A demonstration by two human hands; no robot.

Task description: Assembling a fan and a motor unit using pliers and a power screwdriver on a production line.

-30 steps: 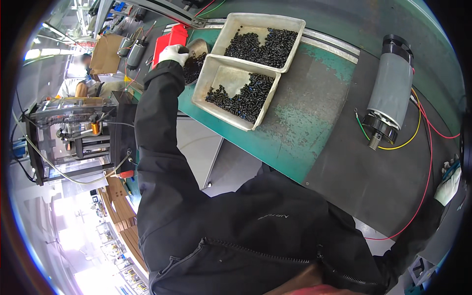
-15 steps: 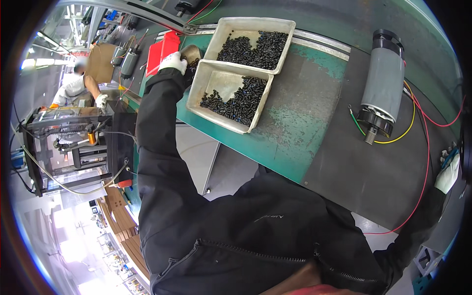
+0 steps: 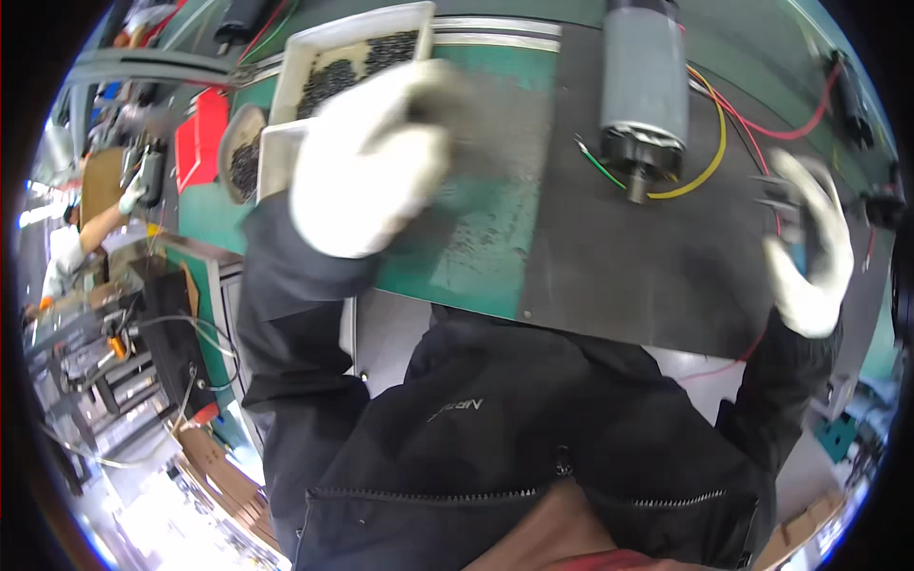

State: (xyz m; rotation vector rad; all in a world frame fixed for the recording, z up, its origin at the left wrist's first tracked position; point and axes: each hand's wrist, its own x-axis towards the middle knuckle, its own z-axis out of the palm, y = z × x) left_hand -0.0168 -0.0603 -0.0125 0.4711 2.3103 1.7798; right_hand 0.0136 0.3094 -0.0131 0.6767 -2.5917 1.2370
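My left hand (image 3: 367, 162), in a white glove, is raised over the trays and blurred by motion. Its fingers curl toward the thumb; anything between them is too smeared to make out. On the right, my gloved right hand (image 3: 821, 252) is closed around a dark two-pronged tool (image 3: 781, 193) with a bit of blue on it. Between the hands lies a grey cylindrical motor (image 3: 645, 76), its threaded shaft toward me. A green wire (image 3: 600, 164) with a metal lug and a yellow wire (image 3: 714, 157) lie beside it.
A white tray (image 3: 286, 81) holds many small black parts; my left hand partly covers a second tray (image 3: 276, 160). Left of them are a round bowl (image 3: 229, 157) of black parts and a red bin (image 3: 200, 141). Another person's gloved hand (image 3: 131, 197) shows far left.
My left hand has left the bowl and moved right and toward me. My right hand has come in from the right edge with its tool. The view has shifted right.
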